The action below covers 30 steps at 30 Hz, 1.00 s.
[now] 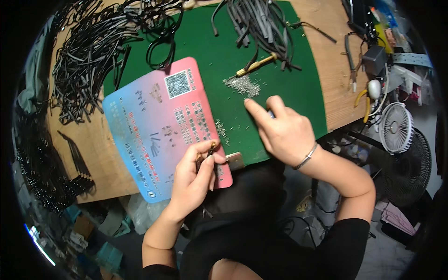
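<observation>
My left hand (193,179) grips a thin dark strip with a small brass end (211,150), held over the lower right corner of a pink and blue printed card (158,126). My right hand (282,128) reaches over the green mat (289,93), its forefinger pointing at a small heap of tiny silver metal parts (242,85). Something small and bluish shows between its fingers; what it is cannot be told. A wrist bangle (305,157) sits on my right arm. More tiny parts (221,130) lie scattered by the card's right edge.
Heaps of black strips (88,56) cover the wooden table at left, grey ones (261,23) at the top. A brass-handled tool (256,64) lies on the mat. Pliers, adapters and clutter (373,60) crowd the right edge; a white fan (395,127) stands below.
</observation>
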Each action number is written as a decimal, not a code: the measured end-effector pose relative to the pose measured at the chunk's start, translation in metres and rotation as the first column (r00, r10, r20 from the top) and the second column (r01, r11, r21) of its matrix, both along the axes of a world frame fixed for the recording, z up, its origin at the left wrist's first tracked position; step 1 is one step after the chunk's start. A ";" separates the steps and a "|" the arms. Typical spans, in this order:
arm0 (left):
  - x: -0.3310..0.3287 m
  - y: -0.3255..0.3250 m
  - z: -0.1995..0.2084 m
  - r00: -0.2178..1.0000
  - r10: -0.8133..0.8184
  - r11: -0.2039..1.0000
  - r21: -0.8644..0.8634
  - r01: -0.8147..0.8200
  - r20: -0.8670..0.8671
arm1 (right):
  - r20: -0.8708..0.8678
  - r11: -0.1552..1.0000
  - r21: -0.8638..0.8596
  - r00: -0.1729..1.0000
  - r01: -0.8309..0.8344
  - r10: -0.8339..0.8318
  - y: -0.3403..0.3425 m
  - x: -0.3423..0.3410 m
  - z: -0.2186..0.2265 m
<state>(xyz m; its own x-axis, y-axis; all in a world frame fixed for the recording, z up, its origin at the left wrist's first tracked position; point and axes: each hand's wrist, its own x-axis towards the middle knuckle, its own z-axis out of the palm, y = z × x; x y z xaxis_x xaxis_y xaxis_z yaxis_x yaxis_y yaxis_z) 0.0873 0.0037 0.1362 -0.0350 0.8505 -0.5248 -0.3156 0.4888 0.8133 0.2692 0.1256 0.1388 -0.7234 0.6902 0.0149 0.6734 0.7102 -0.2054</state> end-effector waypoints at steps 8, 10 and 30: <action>-0.001 -0.001 -0.001 0.999 0.027 1.000 -0.008 -0.027 0.029 | -0.002 1.000 -0.016 1.000 -0.023 0.023 -0.001 -0.001 -0.006; 0.003 -0.001 -0.001 0.998 0.059 0.998 -0.008 -0.059 0.005 | 0.036 0.999 0.031 0.998 -0.045 0.044 -0.003 -0.001 -0.007; 0.025 -0.006 -0.017 0.718 0.148 0.952 0.294 0.083 -0.680 | -0.309 0.625 -0.744 0.951 -0.236 -0.009 -0.025 -0.019 0.021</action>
